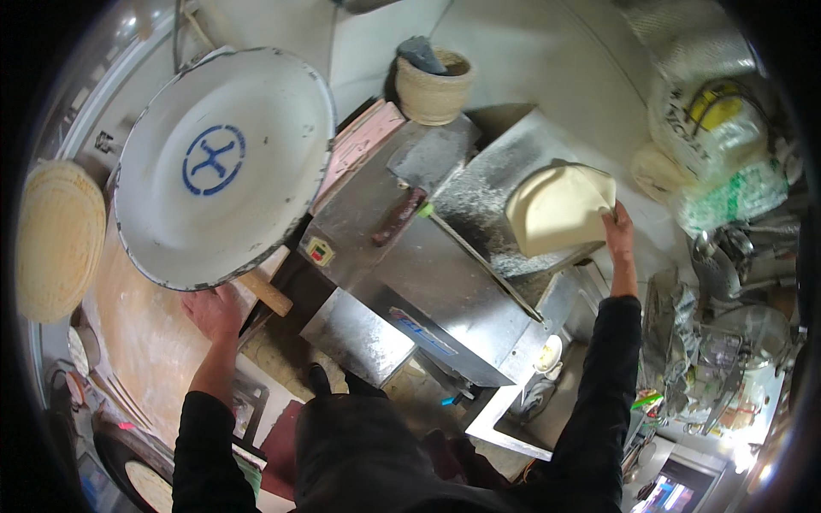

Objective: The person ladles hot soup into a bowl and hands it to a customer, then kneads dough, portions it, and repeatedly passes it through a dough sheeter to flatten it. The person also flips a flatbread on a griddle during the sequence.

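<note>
My right hand [618, 231] pinches the right edge of a folded pale dough sheet [558, 208], which lies over the floured steel tray [478, 218] of a dough-rolling machine [410, 269]. At left, a large white enamel basin [269, 186] with a blue mark and chipped rim takes up much of the view. Just under its near rim is my left hand [215, 312], fingertips hidden by the basin; whether they grip it I cannot tell. A wooden rolling pin [266, 292] pokes out from beneath the basin, right beside that hand. Below is a floured wooden board [151, 346].
On the machine's top rests a cleaver [417, 183] with a brown handle. A woven basket [436, 86] stands behind it. Stacked round flatbreads [61, 240] sit far left, and a pan [131, 462] lower left. Plastic bags [718, 141] and ladles [715, 263] crowd the right side.
</note>
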`<state>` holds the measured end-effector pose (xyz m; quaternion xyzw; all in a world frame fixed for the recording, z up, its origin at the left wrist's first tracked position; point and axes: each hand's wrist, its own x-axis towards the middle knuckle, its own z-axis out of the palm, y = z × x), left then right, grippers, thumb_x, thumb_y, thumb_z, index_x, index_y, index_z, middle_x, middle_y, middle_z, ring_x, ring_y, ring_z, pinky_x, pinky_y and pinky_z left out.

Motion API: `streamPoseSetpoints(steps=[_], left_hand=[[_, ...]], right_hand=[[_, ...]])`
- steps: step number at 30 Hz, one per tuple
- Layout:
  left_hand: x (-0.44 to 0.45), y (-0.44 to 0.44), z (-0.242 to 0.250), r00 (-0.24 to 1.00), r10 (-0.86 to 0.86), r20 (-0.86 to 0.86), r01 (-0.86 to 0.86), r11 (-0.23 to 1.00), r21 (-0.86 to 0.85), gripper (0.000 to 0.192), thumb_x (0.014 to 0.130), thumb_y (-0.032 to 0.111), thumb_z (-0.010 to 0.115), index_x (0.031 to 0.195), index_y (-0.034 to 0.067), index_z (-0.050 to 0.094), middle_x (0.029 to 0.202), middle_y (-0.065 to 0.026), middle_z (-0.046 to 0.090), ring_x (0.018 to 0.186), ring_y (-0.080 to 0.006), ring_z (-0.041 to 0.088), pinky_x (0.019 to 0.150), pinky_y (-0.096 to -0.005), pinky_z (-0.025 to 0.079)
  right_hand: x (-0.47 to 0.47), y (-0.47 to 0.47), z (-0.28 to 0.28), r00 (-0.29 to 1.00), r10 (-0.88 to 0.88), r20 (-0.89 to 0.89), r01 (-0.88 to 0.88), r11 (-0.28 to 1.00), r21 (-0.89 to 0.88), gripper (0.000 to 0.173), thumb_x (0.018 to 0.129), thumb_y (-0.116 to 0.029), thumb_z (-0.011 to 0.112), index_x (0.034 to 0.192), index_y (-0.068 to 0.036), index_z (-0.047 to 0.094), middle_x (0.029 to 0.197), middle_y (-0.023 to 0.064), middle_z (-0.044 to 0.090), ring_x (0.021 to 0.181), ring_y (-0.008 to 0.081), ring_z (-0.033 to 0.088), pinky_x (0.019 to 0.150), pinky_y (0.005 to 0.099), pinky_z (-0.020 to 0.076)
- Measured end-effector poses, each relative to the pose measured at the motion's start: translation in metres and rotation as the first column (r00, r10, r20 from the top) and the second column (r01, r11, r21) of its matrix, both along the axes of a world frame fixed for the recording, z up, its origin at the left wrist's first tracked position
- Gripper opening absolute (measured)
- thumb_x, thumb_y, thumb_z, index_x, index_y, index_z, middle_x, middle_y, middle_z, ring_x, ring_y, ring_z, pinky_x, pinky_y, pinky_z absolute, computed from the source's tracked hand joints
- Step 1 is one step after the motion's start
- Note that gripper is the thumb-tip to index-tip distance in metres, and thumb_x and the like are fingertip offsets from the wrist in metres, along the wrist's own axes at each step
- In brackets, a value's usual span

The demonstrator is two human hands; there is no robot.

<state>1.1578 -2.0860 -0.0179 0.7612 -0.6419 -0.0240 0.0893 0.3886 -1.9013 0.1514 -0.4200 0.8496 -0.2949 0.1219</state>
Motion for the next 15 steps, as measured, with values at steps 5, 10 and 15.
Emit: streamPoseSetpoints(steps=[5,10,15], left_hand=[[-0.001,0.000,0.002,0.999,-0.027,-0.035,0.028,0.999,0.022,0.057,0.097,0.040,0.044,0.141,0.004,0.049,0.151,-0.0184,0.042,0.141,-0.0368,0.033,0.118,-0.0499,0.019],[-0.002,0.000,-0.001,1.000,0.004,-0.008,-0.004,0.999,-0.048,0.064,0.097,0.044,0.046,0.144,0.000,0.042,0.155,-0.0207,0.036,0.147,-0.0348,0.026,0.120,-0.0477,0.016],[0.000,0.001,-0.004,0.999,0.011,-0.032,-0.011,1.000,-0.017,0.064,0.097,0.043,0.046,0.147,0.003,0.040,0.157,-0.0222,0.033,0.148,-0.0352,0.024,0.121,-0.0477,0.014]], right_hand=[[0.068,-0.001,-0.084,0.872,0.082,0.482,-0.160,0.980,0.122,0.038,0.092,-0.010,0.065,0.130,-0.003,0.061,0.112,0.0049,0.068,0.102,0.0143,0.059,0.094,0.0323,0.0478],[0.151,-0.023,-0.102,0.982,0.186,0.034,-0.187,0.926,0.327,0.048,0.090,-0.026,0.071,0.129,-0.002,0.060,0.119,0.0149,0.068,0.107,0.0207,0.062,0.096,0.0364,0.0479],[0.248,-0.022,-0.048,0.986,-0.007,-0.166,-0.031,0.974,-0.224,0.036,0.092,-0.016,0.068,0.123,0.000,0.061,0.111,0.0166,0.071,0.102,0.0281,0.068,0.091,0.0381,0.0510]])
